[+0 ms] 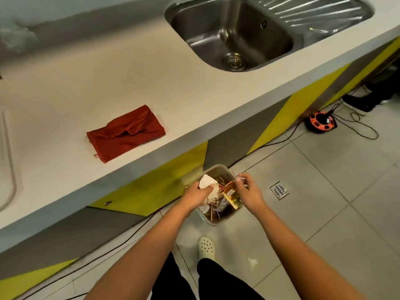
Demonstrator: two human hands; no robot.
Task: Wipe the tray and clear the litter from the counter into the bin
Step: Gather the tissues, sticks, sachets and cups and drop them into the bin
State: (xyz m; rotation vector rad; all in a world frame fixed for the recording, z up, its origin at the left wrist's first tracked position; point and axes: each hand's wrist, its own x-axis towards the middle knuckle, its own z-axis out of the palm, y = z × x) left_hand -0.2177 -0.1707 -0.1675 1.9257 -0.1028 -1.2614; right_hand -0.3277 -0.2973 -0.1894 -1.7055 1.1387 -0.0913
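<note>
Where a pale counter (173,94) crosses the frame, red cloth (125,133) centre-left, left hand (195,194) gripping white paper (206,181), right hand (249,192) pinching an orange wrapper (227,188), both over the litter-filled bin (220,221), lower centre.

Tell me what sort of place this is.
Probably a kitchen or pantry work area: a steel sink with a ribbed drainer is set into a long pale counter, a red cloth lies on it, and a floor drain sits in the tiled floor.
</note>
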